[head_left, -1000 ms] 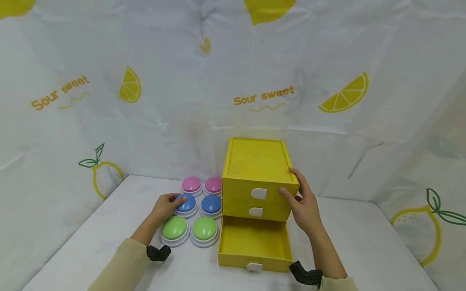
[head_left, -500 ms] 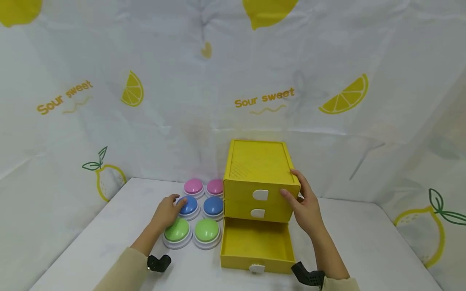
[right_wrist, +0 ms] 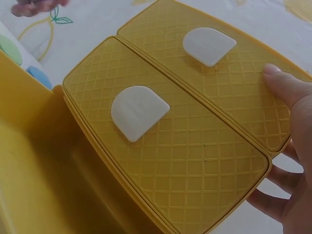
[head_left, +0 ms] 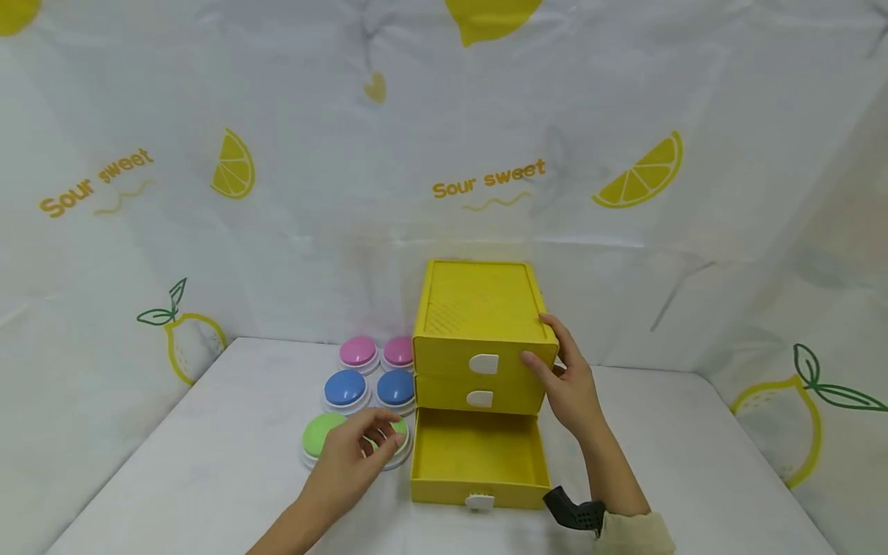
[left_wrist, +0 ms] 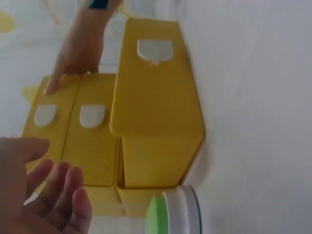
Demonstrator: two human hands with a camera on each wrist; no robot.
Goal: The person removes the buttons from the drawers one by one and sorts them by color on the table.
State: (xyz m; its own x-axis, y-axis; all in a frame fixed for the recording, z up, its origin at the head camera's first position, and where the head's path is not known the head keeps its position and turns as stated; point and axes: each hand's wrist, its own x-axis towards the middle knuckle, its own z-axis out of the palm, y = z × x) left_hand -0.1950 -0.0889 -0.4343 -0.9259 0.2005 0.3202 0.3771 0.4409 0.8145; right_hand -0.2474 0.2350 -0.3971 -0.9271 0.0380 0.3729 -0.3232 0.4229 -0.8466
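A yellow drawer cabinet with white tabs stands on the table, its bottom drawer pulled out and bare inside. My right hand grips the cabinet's upper right front corner, thumb on the top drawer's front and fingers along the side. Over the green push buttons hovers my left hand, its fingers loosely bent and holding nothing; it partly hides the left green button and the right one. In the left wrist view that hand is apart from the drawer.
Behind the green pair sit a left blue button, a right blue button and two pink buttons, close to the cabinet's left side. A white lemon-print cloth hangs behind the white table.
My left hand has left the left blue button and moved toward me and to the right, over the green buttons. The right hand keeps its grip on the cabinet; the head view shifts slightly.
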